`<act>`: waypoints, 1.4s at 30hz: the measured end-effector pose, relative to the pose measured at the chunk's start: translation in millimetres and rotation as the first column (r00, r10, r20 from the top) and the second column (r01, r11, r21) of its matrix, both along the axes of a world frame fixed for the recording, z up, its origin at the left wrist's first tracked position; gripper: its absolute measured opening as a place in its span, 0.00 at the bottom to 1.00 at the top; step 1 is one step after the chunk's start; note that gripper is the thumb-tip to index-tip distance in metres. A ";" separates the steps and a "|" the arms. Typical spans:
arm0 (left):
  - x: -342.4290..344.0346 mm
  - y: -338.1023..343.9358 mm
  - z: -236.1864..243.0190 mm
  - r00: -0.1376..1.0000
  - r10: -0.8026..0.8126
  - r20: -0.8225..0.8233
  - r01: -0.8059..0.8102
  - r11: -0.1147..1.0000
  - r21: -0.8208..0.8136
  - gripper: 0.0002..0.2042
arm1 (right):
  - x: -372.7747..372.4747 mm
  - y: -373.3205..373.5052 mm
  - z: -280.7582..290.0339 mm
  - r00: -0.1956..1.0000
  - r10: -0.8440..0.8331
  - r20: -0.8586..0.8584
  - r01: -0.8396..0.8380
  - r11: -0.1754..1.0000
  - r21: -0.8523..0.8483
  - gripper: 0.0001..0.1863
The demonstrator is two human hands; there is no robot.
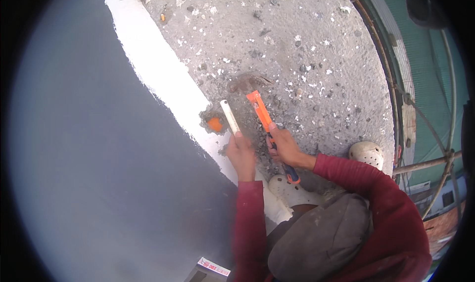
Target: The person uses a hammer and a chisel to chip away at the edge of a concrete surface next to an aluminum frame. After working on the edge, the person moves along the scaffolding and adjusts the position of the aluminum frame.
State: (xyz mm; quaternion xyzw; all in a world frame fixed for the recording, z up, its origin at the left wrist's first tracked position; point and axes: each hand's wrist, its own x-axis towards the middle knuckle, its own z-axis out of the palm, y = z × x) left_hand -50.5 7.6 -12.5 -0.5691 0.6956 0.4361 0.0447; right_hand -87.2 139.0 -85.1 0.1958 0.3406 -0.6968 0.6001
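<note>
My right hand [286, 147] is closed round the grip of a hammer [261, 109] with an orange shaft and a dark blue and orange handle end. Its brownish head is blurred over the rough ground. My left hand [241, 156], slightly smeared by motion, grips a slim white stick-like handle [229, 116] with a small hole near its upper end. The lower end of this handle is hidden in my fingers. Just left of it, a rough hole [203, 116] is broken into the white band at the wall's foot, with an orange piece [214, 124] in it.
A grey wall [123, 173] with a white lower band [148, 49] fills the left. Rubble and white chips lie on the concrete floor [297, 25]. My perforated white shoes [366, 154] are below. Scaffold poles [428, 162] and green netting [425, 74] stand at right; a box [210, 269] sits at the bottom.
</note>
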 end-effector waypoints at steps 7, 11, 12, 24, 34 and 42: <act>27.7 -12.6 -28.7 0.960 -0.211 0.183 0.270 0.868 -0.417 0.20 | 4.5 7.4 4.7 0.997 -0.022 -0.075 0.022 1.000 -0.003 0.40; 28.4 -3.7 -47.1 0.988 -0.133 0.079 0.154 0.894 -0.421 0.21 | 3.9 8.9 6.8 0.983 0.045 -0.176 -0.045 0.999 0.005 0.38; 28.5 0.0 -52.7 0.991 -0.125 0.047 0.134 0.906 -0.401 0.22 | 3.0 9.8 7.0 0.976 0.058 -0.208 -0.059 0.998 0.002 0.38; 41.9 1.0 -85.8 0.995 -0.086 -0.057 0.024 0.729 -0.685 0.25 | 6.8 14.5 12.9 0.907 0.019 -0.422 -0.036 0.999 -0.034 0.37; 32.0 0.6 -84.2 0.999 -0.014 -0.052 -0.020 0.795 -0.606 0.20 | 14.5 14.3 23.0 0.728 0.077 -0.682 -0.100 0.995 0.005 0.19; 39.2 4.0 -87.7 0.996 -0.031 -0.080 -0.032 0.735 -0.677 0.19 | 24.8 12.7 15.0 0.734 0.039 -0.678 -0.074 0.997 -0.023 0.32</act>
